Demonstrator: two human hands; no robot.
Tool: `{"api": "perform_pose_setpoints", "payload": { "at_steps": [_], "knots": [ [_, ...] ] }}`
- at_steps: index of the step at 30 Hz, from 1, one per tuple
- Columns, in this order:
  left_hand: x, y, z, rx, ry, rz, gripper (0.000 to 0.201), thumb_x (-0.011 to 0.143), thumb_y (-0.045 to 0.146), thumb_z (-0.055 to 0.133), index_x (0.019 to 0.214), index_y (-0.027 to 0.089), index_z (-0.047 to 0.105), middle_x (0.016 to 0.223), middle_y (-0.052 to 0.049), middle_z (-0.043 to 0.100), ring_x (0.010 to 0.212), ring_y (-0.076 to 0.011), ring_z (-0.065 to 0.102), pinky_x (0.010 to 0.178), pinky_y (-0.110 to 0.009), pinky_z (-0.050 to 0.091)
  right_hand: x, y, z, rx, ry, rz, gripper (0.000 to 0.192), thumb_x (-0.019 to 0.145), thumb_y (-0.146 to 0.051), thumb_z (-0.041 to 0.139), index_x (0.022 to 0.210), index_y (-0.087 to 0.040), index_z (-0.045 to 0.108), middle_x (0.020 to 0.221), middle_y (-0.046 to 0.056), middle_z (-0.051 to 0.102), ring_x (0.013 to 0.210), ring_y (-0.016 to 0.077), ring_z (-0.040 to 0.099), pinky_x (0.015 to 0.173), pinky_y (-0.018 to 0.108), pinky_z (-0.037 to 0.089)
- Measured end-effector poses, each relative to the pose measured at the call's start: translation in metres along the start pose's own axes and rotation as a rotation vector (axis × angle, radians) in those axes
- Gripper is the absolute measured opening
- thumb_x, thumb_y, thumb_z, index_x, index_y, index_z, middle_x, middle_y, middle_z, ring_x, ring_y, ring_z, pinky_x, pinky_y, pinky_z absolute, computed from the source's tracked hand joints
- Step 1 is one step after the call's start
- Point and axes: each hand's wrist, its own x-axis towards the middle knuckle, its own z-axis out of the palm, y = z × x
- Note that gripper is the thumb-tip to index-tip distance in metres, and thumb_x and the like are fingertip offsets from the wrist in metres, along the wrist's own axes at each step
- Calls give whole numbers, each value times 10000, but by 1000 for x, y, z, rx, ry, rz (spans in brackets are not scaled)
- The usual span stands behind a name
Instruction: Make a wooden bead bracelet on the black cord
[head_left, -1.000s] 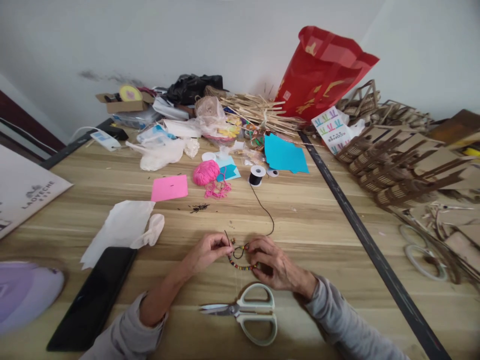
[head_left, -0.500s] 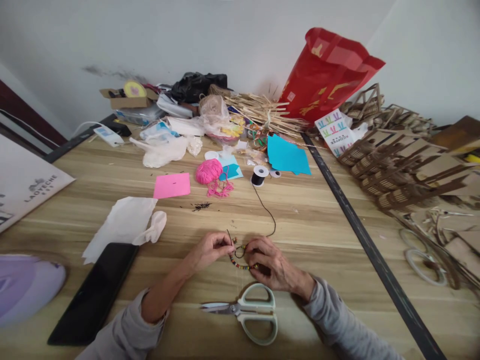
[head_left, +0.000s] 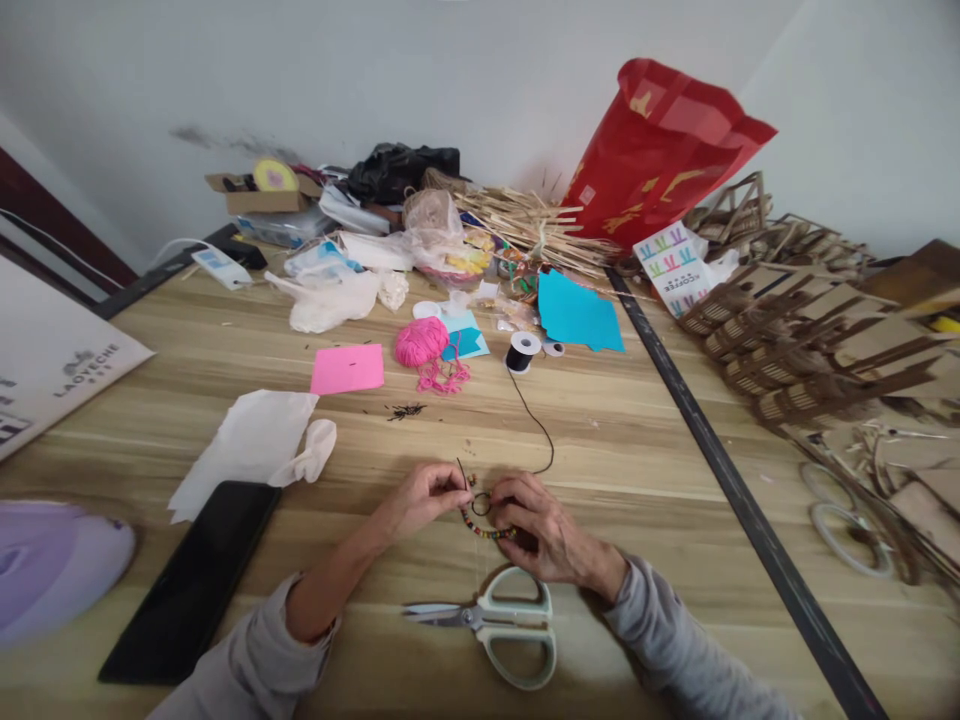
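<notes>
The bead string [head_left: 484, 527] lies on the table [head_left: 645, 440] right between both hands, curving from left to right. The left hand [head_left: 420, 497] pinches the black cord end [head_left: 460, 472]. The right hand [head_left: 541, 525] pinches the beaded end (both hands touch it, equally near).

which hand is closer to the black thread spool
The right hand. It sits below the black thread spool, close to where the cord running from the spool ends; the left hand lies farther to the left.
</notes>
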Motion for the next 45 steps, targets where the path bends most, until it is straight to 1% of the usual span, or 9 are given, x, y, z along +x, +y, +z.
{"api": "perform_pose_setpoints", "payload": {
  "at_steps": [8, 18, 26, 32, 39, 45],
  "knots": [
    [0, -2, -1, 16, -12, 3, 200, 764, 314, 638, 706, 125, 609, 690, -28, 634, 659, -141, 565, 632, -245, 441, 6, -4, 1, 12, -14, -17, 139, 796, -104, 560, 907, -187, 561, 1054, 96, 568, 1122, 248, 482, 960, 455, 414],
    [0, -1, -1, 25, -17, 3, 172, 776, 286, 611, 708, 129, 589, 697, -23, 621, 671, -142, 562, 651, -254, 432, 10, -6, 2, 14, -10, -23, 191, 756, -66, 556, 907, -183, 548, 1046, 87, 568, 1133, 242, 474, 970, 440, 405],
    [0, -1, -1, 28, -13, 25, 163, 771, 274, 615, 708, 125, 596, 702, -21, 617, 681, -139, 558, 656, -250, 430, 13, -8, 5, -2, -2, -43, 139, 794, -109, 557, 913, -182, 559, 1031, 96, 569, 1138, 254, 473, 950, 451, 415],
    [1, -2, 0, 11, -12, 28, 170, 760, 281, 620, 698, 125, 596, 676, -14, 612, 656, -134, 549, 638, -247, 423, 16, -9, 7, -21, -5, -42, 143, 788, -103, 560, 906, -183, 559, 1044, 92, 566, 1162, 249, 454, 962, 439, 408],
    [0, 0, 0, 3, -3, 21, 175, 752, 285, 631, 694, 123, 600, 671, -20, 621, 651, -139, 558, 632, -252, 424, 16, -10, 7, -28, -9, -33, 148, 778, -100, 564, 897, -187, 546, 1042, 88, 565, 1137, 239, 467, 959, 429, 410],
    [1, -3, 0, -8, -10, 28, 157, 765, 268, 620, 707, 125, 594, 686, -19, 625, 655, -131, 558, 633, -242, 422, 18, -10, 8, -59, 2, -32, 136, 796, -143, 581, 920, -190, 548, 1039, 92, 563, 1119, 247, 472, 940, 437, 417]
  ]
}}
